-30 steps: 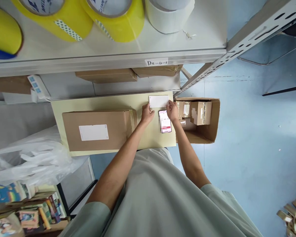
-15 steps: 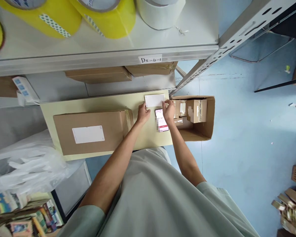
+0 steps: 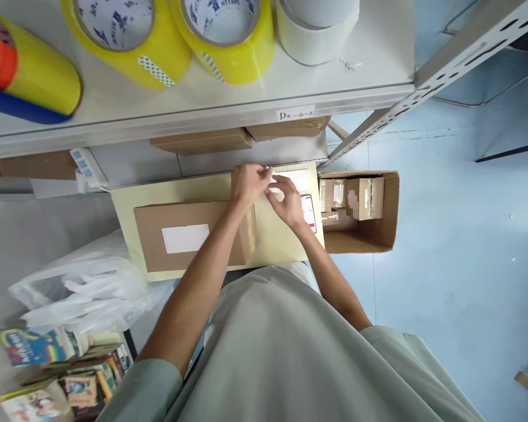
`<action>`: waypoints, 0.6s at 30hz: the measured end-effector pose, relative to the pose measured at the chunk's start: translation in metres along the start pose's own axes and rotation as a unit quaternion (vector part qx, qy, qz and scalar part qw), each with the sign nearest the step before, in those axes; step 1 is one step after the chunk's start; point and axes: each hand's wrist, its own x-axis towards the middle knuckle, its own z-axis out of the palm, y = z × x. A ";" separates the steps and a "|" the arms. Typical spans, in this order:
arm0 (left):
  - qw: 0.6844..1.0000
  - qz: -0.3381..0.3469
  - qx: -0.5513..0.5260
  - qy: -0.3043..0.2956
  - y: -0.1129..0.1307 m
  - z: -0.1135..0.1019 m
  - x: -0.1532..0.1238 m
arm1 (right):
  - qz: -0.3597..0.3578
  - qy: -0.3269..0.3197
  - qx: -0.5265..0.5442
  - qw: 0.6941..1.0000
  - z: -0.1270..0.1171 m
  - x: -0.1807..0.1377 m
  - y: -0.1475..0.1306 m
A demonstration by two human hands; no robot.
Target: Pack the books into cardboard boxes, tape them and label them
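On the pale yellow board (image 3: 281,246) lies a white rectangular label (image 3: 300,177), its left end hidden behind my fingers. My left hand (image 3: 247,183) is closed in a pinch at that end, with a bit of white showing at the fingertips. My right hand (image 3: 289,204) meets it there, thumb and forefinger bent together at the label's lower left corner. Just right of the right hand is a lit phone (image 3: 309,212), partly covered by it. Left of both hands sits a closed cardboard box (image 3: 152,234) with a white label (image 3: 185,238) on top, partly behind my left forearm.
An open carton (image 3: 389,217) holding small taped boxes stands at the board's right end. Above is a metal shelf (image 3: 229,99) bearing yellow tape rolls (image 3: 242,64); its perforated post (image 3: 400,105) slants down behind the carton. Plastic bags (image 3: 92,287) and books (image 3: 92,375) lie lower left.
Both hands have come together at the label's left end; earlier they were apart at its two ends. My right hand has moved left, off the phone's left side. The view has shifted left.
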 end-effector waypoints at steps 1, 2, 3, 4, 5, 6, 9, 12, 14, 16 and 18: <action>1.000 -0.013 0.016 -0.001 -0.005 -0.006 0.004 | 0.012 -0.011 0.011 1.000 0.001 0.002 -0.002; 0.999 -0.027 0.028 -0.005 -0.012 -0.010 0.008 | 0.042 -0.017 0.018 0.999 0.001 0.006 -0.003; 0.998 -0.041 0.037 -0.011 -0.019 -0.013 0.011 | 0.088 -0.020 0.022 0.996 0.001 0.010 -0.001; 0.998 -0.054 0.041 -0.020 -0.026 -0.015 0.014 | 0.142 -0.025 0.022 0.989 0.000 0.016 0.002; 0.997 -0.064 0.042 -0.027 -0.033 -0.015 0.017 | 0.195 -0.034 0.022 0.980 -0.001 0.024 0.006; 0.996 -0.072 0.041 -0.033 -0.038 -0.015 0.019 | 0.242 -0.046 0.021 0.969 -0.002 0.032 0.011; 0.995 -0.090 0.039 -0.034 -0.048 -0.012 0.020 | 0.328 -0.080 0.016 0.941 0.002 0.056 0.025; 0.994 -0.096 0.043 -0.026 -0.050 -0.009 0.020 | 0.360 -0.097 -0.001 0.928 0.010 0.071 0.037; 0.994 -0.096 0.047 -0.025 -0.051 -0.008 0.020 | 0.371 -0.103 -0.012 0.923 0.014 0.076 0.043; 0.994 -0.096 0.049 -0.025 -0.051 -0.008 0.021 | 0.376 -0.105 -0.019 0.920 0.016 0.076 0.048; 0.994 -0.095 0.049 -0.025 -0.051 -0.008 0.023 | 0.376 -0.103 -0.028 0.920 0.018 0.076 0.050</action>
